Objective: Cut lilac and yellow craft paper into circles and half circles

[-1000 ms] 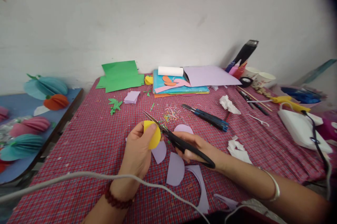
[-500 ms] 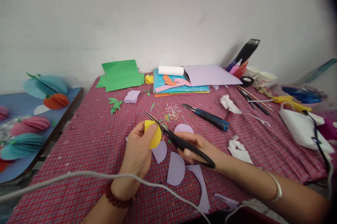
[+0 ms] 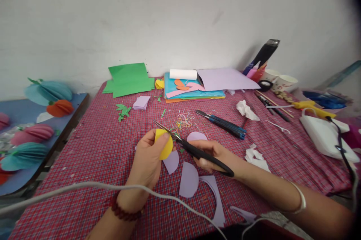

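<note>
My left hand [image 3: 150, 153] pinches a yellow paper half-circle [image 3: 166, 149] between thumb and fingers, above the checked cloth. In my right hand [image 3: 211, 151] is a pair of black-handled scissors [image 3: 203, 154], with my fingers around the handle. The blades point up and left and cross the top edge of the yellow paper; how far they stand apart is hard to make out. Beneath and beside my hands lie lilac paper half-circles [image 3: 188, 180] and a curved lilac offcut [image 3: 216, 196].
A utility knife [image 3: 222, 123] lies beyond my right hand, near small paper scraps [image 3: 184, 119]. Green sheets [image 3: 129, 79], a lilac sheet [image 3: 225, 78] and a glue gun [image 3: 313, 108] sit farther out. A white cable [image 3: 93, 185] crosses in front of my left wrist.
My right hand and the scissors have shifted very slightly to the right, the handle tipping up a little. My left hand keeps the yellow paper in nearly the same place.
</note>
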Available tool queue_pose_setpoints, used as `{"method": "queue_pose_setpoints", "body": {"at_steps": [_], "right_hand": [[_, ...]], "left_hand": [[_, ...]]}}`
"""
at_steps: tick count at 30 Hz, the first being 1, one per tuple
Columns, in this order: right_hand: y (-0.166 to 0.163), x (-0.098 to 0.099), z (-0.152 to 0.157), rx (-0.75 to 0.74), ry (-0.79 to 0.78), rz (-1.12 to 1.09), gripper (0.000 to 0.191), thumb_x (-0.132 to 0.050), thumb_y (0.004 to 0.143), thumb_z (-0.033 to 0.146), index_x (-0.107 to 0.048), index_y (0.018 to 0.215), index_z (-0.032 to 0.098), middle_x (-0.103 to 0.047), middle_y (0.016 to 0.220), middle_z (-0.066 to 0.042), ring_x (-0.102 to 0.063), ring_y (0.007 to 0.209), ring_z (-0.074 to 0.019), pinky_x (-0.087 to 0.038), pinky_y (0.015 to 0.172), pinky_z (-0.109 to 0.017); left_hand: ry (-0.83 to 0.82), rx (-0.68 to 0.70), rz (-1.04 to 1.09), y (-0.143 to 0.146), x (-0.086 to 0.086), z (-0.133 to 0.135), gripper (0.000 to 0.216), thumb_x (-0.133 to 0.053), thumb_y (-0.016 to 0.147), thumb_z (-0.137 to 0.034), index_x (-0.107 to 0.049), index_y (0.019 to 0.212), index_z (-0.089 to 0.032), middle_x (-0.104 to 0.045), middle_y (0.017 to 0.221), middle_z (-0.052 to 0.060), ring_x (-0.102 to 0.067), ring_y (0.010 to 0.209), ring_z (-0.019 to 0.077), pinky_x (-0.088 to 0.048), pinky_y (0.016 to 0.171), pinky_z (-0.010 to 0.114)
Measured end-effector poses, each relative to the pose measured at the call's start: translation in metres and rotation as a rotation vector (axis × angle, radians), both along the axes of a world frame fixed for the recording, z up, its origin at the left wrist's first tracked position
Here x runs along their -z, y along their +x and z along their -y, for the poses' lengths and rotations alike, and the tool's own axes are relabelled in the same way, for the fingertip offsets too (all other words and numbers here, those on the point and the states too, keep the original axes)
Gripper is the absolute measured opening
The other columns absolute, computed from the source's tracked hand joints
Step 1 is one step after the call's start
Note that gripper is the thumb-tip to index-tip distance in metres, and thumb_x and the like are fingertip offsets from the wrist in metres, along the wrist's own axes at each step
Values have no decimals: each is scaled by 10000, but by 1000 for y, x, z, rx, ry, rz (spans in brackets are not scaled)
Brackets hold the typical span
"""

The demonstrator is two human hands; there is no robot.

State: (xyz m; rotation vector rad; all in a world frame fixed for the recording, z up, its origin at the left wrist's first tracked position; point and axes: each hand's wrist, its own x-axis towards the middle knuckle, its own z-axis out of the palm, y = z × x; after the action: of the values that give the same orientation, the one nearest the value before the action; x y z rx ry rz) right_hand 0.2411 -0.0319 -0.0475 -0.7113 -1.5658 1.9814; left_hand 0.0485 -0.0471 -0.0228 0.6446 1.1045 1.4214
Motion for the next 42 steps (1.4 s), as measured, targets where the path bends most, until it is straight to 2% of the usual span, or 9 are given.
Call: {"method": "queue_pose_setpoints", "body": {"at_steps": [10,16,22,28,35,42], "right_hand": [[5,-4,-4,-26,54,49,589,-678,794,456,-544,1273,140,-413,666,46,-315,488,-38,-238,422,-182],[9,-10,-8,-33,109,89,539,-691,794,422,-569,1244,153,-381,666,51,-308,523,-46,-223,446,-186],[15,-14,-11,-44,95,111,474,-698,784,437,-603,1156,158,-378,709,40,-294,555,-52,-204,464,-202],[19,-12,-12,-57,103,114,557,-701,780,447,-569,1230,147,-395,701,42,-310,556,-50,-208,474,-205],[17,-14,-11,-66,96,94,526,-667,795,489,-592,1169,127,-423,672,43,-309,507,-44,-203,435,-203],[22,-8,-13,-99,103,101,512,-650,827,434,-566,1243,147,-408,658,45,-298,503,-51,-214,438,-202]], "left_hand": [[-11,22,-5,-1,0,-1,155,-730,670,-221,-608,720,-139,-605,634,-18,-562,538,91,-476,541,216],[-33,72,-5,-4,0,-1,145,-722,675,-227,-607,702,-142,-607,607,-13,-565,510,99,-460,515,216],[-75,93,-42,-10,-3,-1,177,-724,674,-293,-643,676,-136,-626,602,15,-578,512,118,-471,492,227],[-89,101,-42,-10,-4,-2,182,-746,651,-290,-645,658,-138,-626,595,8,-547,480,99,-477,490,228],[-56,70,-11,-8,0,-3,171,-745,661,-292,-659,678,-145,-639,626,8,-570,530,108,-480,525,233],[-67,87,-4,-9,1,-3,164,-739,661,-286,-655,667,-145,-633,608,4,-570,512,111,-482,509,236]]}}
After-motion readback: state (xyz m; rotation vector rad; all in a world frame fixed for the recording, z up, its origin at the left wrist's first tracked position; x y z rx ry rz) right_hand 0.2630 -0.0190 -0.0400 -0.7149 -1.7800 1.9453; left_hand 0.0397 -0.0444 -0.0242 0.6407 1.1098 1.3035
